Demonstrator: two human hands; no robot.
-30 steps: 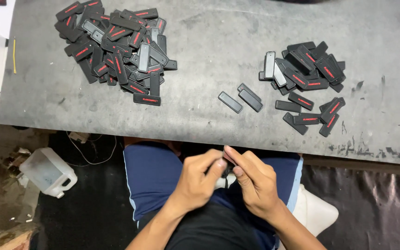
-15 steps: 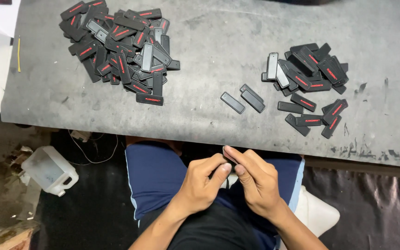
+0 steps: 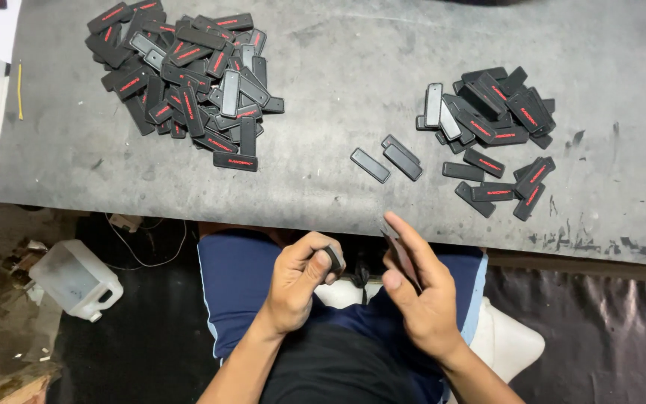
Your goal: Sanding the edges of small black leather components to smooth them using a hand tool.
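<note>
grey table (image 3: 338, 90), black red-marked tags (image 3: 188, 75)

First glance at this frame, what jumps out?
Two heaps of flat black rectangular tags with red print on the grey table: a large pile at the far left and a smaller pile at the right, with three loose tags between them. Below the table's near edge, the left hand pinches a small dark piece and the right hand holds a dark tag over the lap. A white plastic jug lies on the floor at left.
</note>
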